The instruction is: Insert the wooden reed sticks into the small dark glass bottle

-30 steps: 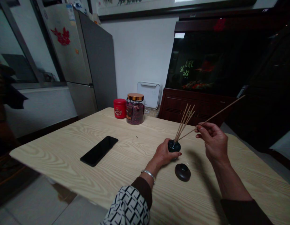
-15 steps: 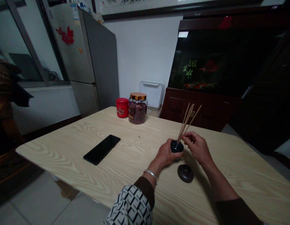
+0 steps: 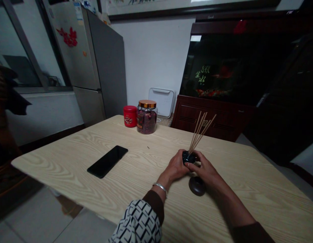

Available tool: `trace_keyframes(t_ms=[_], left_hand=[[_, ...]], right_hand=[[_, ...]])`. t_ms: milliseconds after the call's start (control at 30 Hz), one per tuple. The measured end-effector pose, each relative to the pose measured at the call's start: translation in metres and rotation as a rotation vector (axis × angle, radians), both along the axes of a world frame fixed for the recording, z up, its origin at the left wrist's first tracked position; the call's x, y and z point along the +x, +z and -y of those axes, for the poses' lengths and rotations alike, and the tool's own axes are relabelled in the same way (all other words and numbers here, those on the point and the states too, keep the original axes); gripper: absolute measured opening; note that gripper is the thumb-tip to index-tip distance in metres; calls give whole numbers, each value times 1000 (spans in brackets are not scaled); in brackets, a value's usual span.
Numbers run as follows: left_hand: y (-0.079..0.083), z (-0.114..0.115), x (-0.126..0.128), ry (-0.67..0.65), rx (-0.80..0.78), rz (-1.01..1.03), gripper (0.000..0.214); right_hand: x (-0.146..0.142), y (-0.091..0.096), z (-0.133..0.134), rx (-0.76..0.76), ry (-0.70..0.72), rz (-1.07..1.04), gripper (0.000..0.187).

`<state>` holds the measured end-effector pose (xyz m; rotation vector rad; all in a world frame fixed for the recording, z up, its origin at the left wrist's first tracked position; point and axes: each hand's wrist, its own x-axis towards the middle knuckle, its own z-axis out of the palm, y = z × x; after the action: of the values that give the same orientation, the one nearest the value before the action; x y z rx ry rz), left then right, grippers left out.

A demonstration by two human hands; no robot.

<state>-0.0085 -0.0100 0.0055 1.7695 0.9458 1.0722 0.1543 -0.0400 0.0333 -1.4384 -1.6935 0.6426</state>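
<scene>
Since the left hand (image 3: 174, 167) and right hand (image 3: 200, 167) close their grips around the small dark pot (image 3: 187, 157), its wooden sticks (image 3: 199, 133) stand fanned upward.

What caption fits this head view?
Left hand and right hand grip a dark bottle of wooden sticks near a domed lid on a pale wood-grain table.

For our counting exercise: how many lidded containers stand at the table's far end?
2: a red tin and a gold-lidded glass jar, side by side near the far edge.
</scene>
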Motion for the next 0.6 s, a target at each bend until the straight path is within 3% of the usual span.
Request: trace_keyframes(t_ms=[100, 200, 467, 600], left_hand=[[-2, 0, -1, -4, 2, 43, 112], [-5, -2, -2, 40, -20, 25, 123], [-16, -9, -1, 121, -41, -18, 85], [-17, -12, -1, 138, -4, -4, 69]], right_hand=[[1, -6, -7, 17, 28, 41, 57], [6, -7, -23, 65, 6, 90, 53], [29, -10, -94, 79, -134, 188, 58], [29, -16, -96, 101, -180, 146, 67]])
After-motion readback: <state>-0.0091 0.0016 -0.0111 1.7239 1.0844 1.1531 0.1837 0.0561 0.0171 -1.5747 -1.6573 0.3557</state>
